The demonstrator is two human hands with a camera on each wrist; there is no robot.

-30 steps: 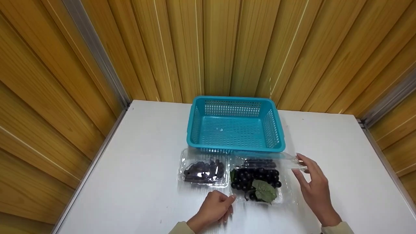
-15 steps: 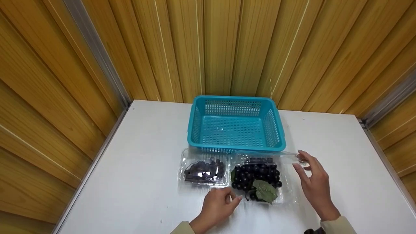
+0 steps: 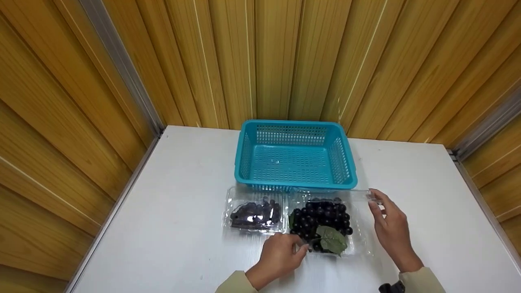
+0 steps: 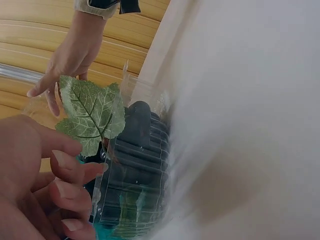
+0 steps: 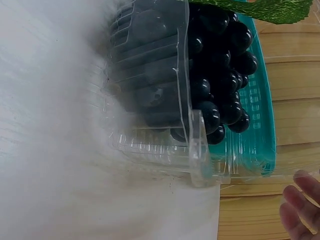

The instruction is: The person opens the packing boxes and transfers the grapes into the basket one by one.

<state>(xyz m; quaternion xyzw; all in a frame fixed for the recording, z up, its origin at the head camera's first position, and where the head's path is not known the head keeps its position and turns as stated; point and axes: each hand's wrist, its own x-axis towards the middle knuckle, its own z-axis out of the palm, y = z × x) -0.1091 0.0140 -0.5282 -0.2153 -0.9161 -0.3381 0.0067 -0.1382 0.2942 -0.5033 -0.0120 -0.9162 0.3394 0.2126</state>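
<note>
In the head view, an open clear plastic clamshell box (image 3: 360, 240) holds a bunch of dark grapes (image 3: 325, 213) with a green leaf (image 3: 331, 240). My right hand (image 3: 392, 228) grips the edge of its raised lid (image 3: 358, 195) between thumb and fingers. My left hand (image 3: 281, 254) is at the box's near left corner, beside the stem, fingers bent. In the left wrist view, its thumb and forefinger (image 4: 95, 171) stand apart near the box wall and leaf; whether they touch the stem is unclear. The right wrist view shows the grapes (image 5: 220, 65) above the box rim.
A turquoise plastic basket (image 3: 240, 162) stands right behind the boxes. Left of the open box is a second clear box (image 3: 232, 199), closed over dark grapes. Wood-patterned panels (image 3: 272, 61) rise behind the white table (image 3: 183, 183).
My left hand has moved right and slightly up to the open box's near corner. My right hand has kept hold of the lid, which has tilted farther back off the grapes.
</note>
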